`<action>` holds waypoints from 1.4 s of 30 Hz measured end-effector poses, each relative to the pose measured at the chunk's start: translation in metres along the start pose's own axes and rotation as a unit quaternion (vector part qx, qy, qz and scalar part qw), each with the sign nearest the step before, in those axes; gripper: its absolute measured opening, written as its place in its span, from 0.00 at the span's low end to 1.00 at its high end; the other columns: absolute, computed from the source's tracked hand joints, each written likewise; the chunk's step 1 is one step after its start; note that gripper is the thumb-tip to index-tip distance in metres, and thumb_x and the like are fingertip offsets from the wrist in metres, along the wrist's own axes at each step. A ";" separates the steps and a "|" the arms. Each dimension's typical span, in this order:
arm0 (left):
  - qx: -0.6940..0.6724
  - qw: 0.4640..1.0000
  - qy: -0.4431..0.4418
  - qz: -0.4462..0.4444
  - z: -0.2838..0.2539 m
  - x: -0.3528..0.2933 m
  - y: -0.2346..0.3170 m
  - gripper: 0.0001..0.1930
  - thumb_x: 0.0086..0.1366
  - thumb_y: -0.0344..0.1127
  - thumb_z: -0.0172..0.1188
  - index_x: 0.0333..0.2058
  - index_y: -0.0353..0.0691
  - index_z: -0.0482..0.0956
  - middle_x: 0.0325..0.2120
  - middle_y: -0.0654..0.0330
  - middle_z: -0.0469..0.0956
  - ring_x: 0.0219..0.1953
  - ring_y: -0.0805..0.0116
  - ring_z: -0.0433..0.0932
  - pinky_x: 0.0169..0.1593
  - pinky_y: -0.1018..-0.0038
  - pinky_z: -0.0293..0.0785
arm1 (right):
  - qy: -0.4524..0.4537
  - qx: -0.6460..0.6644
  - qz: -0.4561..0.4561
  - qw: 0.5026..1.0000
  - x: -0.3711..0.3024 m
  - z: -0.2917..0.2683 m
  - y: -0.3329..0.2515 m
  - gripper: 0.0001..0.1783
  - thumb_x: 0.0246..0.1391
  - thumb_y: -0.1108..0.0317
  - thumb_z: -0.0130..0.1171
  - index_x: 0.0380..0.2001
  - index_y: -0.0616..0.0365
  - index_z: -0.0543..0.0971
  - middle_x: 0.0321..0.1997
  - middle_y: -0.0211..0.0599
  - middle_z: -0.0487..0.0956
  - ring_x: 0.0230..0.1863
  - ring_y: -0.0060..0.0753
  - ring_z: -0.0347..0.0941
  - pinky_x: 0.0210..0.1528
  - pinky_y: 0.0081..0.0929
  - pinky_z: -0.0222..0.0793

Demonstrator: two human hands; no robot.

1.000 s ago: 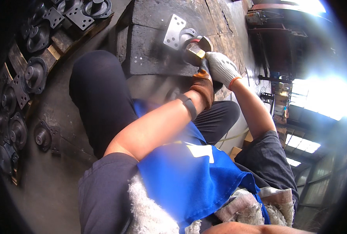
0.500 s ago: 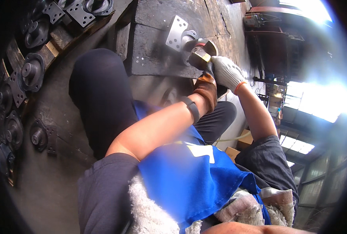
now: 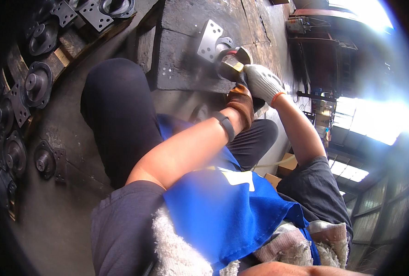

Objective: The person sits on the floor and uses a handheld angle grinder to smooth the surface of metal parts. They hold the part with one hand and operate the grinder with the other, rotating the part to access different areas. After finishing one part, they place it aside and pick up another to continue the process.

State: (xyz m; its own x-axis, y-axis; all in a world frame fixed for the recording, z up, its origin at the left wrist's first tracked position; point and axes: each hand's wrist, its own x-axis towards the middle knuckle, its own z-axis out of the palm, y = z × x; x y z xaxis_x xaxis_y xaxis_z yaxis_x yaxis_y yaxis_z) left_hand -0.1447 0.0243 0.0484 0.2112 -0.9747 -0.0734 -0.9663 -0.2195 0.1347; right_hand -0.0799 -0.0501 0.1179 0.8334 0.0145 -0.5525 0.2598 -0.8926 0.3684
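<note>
An angle grinder [image 3: 232, 66] with a yellowish metal head is held over a metal part. My left hand [image 3: 240, 102], in a brown and orange glove, is closed around the grinder's dark body. White knit covers my right hand [image 3: 263, 83], which is closed at the grinder's head; its fingertips are partly hidden. Under the grinder, the part has a bright flat plate [image 3: 210, 40] with several holes, joined to a round flange piece [image 3: 223, 45]. It lies on a dark wooden bench [image 3: 186, 62]. The grinder covers the near side of the flange, so contact cannot be made out.
Several similar dark flanged parts [image 3: 38, 83] rest on a wooden pallet [image 3: 68, 42] at the left. Another flanged part [image 3: 45, 159] lies on the floor beside it. My bent knee [image 3: 114, 83] is close to the bench's left edge. A cardboard box [image 3: 273, 180] sits near my right side.
Both hands and the grinder have shifted slightly left across the part. My grip looks the same, and the plate has hardly moved in the picture.
</note>
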 end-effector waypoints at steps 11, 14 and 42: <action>-0.073 0.996 -0.034 -0.044 0.006 0.002 0.007 0.19 0.64 0.44 0.53 0.52 0.50 0.78 0.51 0.62 0.76 0.55 0.58 0.72 0.53 0.50 0.63 | 0.005 -0.021 0.009 1.000 -0.008 0.008 -0.009 0.11 0.52 0.65 0.53 0.35 0.61 0.76 0.35 0.55 0.78 0.42 0.57 0.75 0.43 0.45 0.70; -0.059 0.996 -0.069 -0.013 0.006 0.007 0.005 0.19 0.64 0.45 0.53 0.52 0.50 0.77 0.52 0.63 0.75 0.56 0.58 0.71 0.55 0.50 0.63 | -0.013 -0.050 0.011 0.999 -0.002 0.015 -0.008 0.10 0.53 0.66 0.52 0.34 0.61 0.76 0.35 0.56 0.78 0.42 0.57 0.75 0.43 0.45 0.70; -0.034 0.999 -0.012 -0.020 0.015 0.020 0.014 0.21 0.64 0.44 0.52 0.54 0.48 0.75 0.53 0.58 0.74 0.53 0.50 0.72 0.52 0.46 0.63 | 0.013 -0.050 0.029 0.998 -0.014 0.001 -0.014 0.10 0.54 0.67 0.51 0.35 0.61 0.76 0.36 0.55 0.78 0.43 0.55 0.75 0.44 0.45 0.70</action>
State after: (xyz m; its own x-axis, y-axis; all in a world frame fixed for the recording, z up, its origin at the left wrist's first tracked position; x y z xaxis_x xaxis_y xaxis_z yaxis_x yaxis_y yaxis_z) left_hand -0.1566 0.0025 0.0343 0.2450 -0.9641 -0.1027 -0.9449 -0.2612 0.1975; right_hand -0.0963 -0.0381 0.1195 0.8607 -0.0230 -0.5086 0.2569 -0.8429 0.4728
